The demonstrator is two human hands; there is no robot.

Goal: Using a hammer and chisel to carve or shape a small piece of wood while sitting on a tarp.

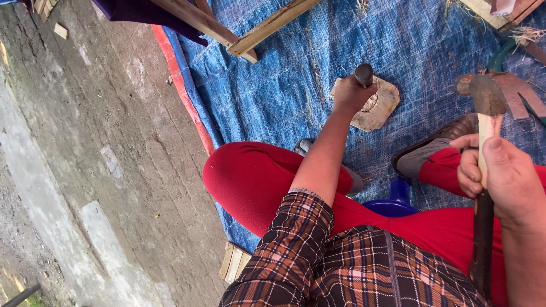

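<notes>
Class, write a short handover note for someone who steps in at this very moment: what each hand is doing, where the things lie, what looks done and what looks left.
Left hand: closed around an upright chisel, its tip on the wooden block.
Right hand: gripping a hammer by its handle, head raised and well apart from the chisel.
Block lies flat on the blue tarp, in front of the person's red-trousered legs, with a round mark by the chisel tip.
Done: chisel set in place, some cutting apparently begun.
Left: how far the cut goes cannot be told; the hammer is not yet on the chisel.
</notes>
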